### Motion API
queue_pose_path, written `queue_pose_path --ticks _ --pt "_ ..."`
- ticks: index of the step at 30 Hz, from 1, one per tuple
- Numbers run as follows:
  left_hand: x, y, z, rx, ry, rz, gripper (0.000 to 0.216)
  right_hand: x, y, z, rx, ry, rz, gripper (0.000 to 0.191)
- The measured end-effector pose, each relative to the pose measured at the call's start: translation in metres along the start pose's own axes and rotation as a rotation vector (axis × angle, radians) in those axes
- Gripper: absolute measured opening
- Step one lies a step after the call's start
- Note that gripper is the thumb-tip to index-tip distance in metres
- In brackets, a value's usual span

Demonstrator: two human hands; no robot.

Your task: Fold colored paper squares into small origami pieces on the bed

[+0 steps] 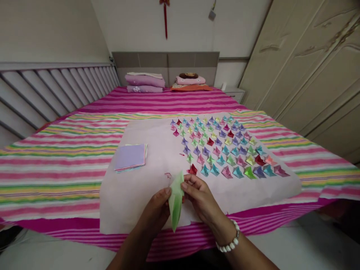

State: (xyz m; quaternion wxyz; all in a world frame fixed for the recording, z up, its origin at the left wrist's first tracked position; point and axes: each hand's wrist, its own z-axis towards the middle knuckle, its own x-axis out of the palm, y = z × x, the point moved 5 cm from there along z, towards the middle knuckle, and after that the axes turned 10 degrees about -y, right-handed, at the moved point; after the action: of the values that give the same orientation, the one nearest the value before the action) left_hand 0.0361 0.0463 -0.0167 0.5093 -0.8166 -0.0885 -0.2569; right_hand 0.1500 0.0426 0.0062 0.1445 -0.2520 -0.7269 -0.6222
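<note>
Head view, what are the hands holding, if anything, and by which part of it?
A folded light green paper: the left hand grips its left edge, the right hand its right edge near the upper tip.

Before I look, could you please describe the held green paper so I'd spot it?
On the striped bed lies a pale sheet. Near its front edge, left hand and right hand hold the green paper, the only green piece held.
</note>
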Motion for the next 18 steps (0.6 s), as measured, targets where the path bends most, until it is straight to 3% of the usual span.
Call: queue_pose_path --ticks 6,13,18 --pt "0.001 0.001 -0.002 -0.004 0.01 0.002 0.033 -0.002 0.0 0.0 0.031 -0.009 0.005 0.024" --pt "-0.016 0.005 0.003 0.043 -0.234 -0.014 0.032 -0.001 -0.004 -0.001 -0.032 0.053 -0.086 0.018" --pt "-0.024 0.005 0.005 0.089 -0.287 0.12 0.03 0.001 -0.01 0.002 -0.116 0.08 -0.206 0.016"
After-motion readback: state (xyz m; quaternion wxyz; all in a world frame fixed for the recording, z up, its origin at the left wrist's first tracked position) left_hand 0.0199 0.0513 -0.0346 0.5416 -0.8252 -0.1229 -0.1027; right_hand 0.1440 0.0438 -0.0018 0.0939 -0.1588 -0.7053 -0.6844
